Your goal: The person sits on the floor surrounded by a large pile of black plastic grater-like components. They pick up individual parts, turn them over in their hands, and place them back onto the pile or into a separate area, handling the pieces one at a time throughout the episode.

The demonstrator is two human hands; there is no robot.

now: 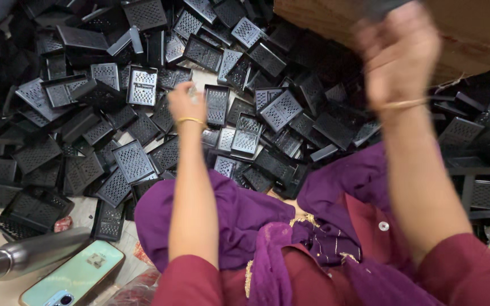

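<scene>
Grip unclear on both: left hand [186, 102] reaches onto black trays [143, 85]; right hand [398, 54], blurred, lifts toward cardboard box [472, 34].

Those perforated trays [134, 161] look like matt black plastic, the bottle [26, 254] is brushed metal (kinda satin sheen), the phone [75, 276] has a glossy back, the box [472, 31] is rough brown cardboard.
</scene>
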